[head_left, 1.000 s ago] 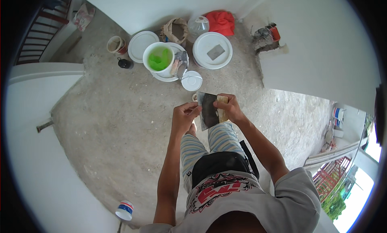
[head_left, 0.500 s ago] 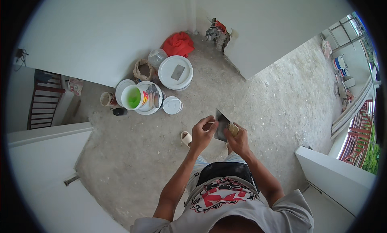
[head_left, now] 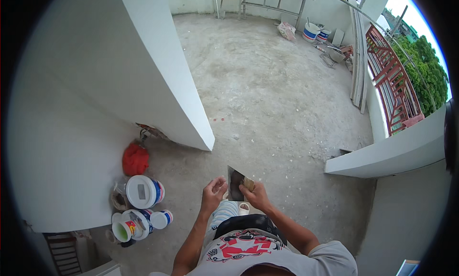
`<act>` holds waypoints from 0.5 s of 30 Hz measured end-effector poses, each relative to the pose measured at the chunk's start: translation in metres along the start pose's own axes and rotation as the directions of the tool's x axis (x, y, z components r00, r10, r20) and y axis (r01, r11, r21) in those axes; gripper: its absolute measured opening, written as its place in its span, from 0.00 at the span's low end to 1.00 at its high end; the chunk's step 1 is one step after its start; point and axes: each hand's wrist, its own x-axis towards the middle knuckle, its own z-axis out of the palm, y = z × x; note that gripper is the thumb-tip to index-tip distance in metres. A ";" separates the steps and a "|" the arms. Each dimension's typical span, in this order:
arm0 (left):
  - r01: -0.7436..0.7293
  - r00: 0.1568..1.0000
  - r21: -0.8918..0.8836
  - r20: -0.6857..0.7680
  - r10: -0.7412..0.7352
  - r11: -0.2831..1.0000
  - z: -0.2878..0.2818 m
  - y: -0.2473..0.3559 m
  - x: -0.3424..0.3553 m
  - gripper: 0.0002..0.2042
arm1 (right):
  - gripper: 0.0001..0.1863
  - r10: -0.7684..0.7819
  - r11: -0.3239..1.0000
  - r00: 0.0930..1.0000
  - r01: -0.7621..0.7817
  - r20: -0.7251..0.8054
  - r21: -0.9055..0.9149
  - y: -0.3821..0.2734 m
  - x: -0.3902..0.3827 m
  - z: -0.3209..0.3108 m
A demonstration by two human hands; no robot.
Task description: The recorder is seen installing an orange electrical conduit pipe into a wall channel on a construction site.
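Note:
My right hand is wrapped round the wooden handle of a putty knife. Its wide, flat metal blade points up and is smeared dark grey in the middle. Just left of the blade, my left hand has its fingers loosely bent and the thumb apart, with nothing visible in it. A small gap separates it from the blade.
At lower left stand a white lidded bucket, a tub with green inside and a smaller lidded pail. A red cloth lies by the wall. A wall end juts out ahead. Paint buckets and long boards are far right.
My view has swung to the right, so the buckets now sit at lower left and more of the far floor shows. My left hand has come away from the blade; my right keeps the putty knife.

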 end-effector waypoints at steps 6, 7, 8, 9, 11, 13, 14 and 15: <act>-0.082 0.994 0.203 0.084 0.066 0.976 0.088 0.038 0.183 0.12 | 0.09 -0.061 0.998 0.982 0.062 -0.176 0.000 0.006 0.139 -0.103; -0.074 0.993 0.146 0.098 0.060 0.986 0.103 0.041 0.219 0.11 | 0.09 -0.054 0.998 0.986 0.057 -0.156 0.018 0.005 0.168 -0.125; 0.000 0.995 0.117 0.099 -0.012 0.993 0.118 0.044 0.250 0.09 | 0.10 -0.013 0.999 0.992 0.017 -0.126 0.032 0.002 0.192 -0.144; 0.099 0.986 -0.001 0.136 -0.098 0.995 0.133 0.051 0.288 0.08 | 0.11 0.021 0.999 0.992 -0.015 -0.121 0.049 -0.005 0.220 -0.165; 0.025 0.975 -0.108 0.222 0.000 0.994 0.161 0.071 0.365 0.07 | 0.11 0.013 0.999 0.990 -0.005 -0.144 0.052 -0.025 0.281 -0.210; 0.039 0.966 -0.154 0.258 0.002 0.987 0.177 0.094 0.418 0.07 | 0.12 0.041 0.998 0.989 -0.035 -0.141 0.047 -0.047 0.326 -0.243; 0.039 0.963 -0.188 0.270 0.013 0.981 0.184 0.110 0.447 0.07 | 0.12 0.031 0.997 0.989 -0.022 -0.145 0.068 -0.060 0.352 -0.259; 0.038 0.959 -0.218 0.282 0.026 0.975 0.189 0.127 0.476 0.07 | 0.12 0.041 0.993 0.994 -0.028 -0.104 0.118 -0.071 0.378 -0.274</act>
